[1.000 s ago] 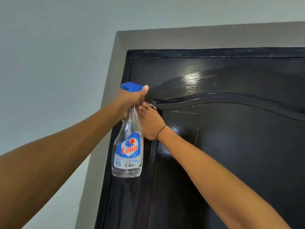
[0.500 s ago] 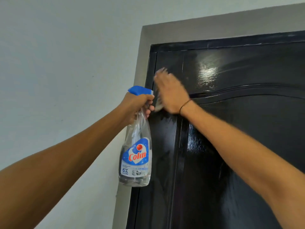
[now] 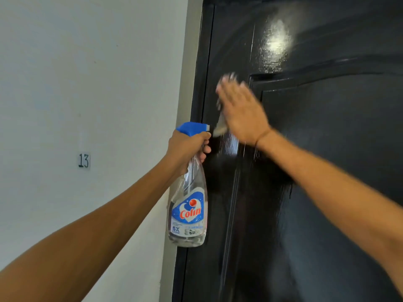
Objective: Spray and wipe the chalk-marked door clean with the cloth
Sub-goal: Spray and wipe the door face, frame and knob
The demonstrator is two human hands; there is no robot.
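Observation:
The glossy black door [image 3: 327,171] fills the right side and looks wet and shiny, with no chalk mark plainly visible. My left hand [image 3: 187,147] grips the neck of a clear spray bottle [image 3: 188,214] with a blue trigger head and a blue "Colin" label, held beside the door's left edge. My right hand [image 3: 242,110], blurred by motion, presses flat with straight fingers on a pale cloth [image 3: 220,125] against the door's left stile. Only the cloth's edges show past the fingers and palm.
A grey door frame [image 3: 185,83] runs down beside the door's left edge. Left of it is a pale wall [image 3: 87,83] with a small plate reading "13" [image 3: 84,160].
The view has dropped lower, so the door's top edge is out of sight. My right hand with the cloth has moved down the left stile; the bottle stays in my left hand.

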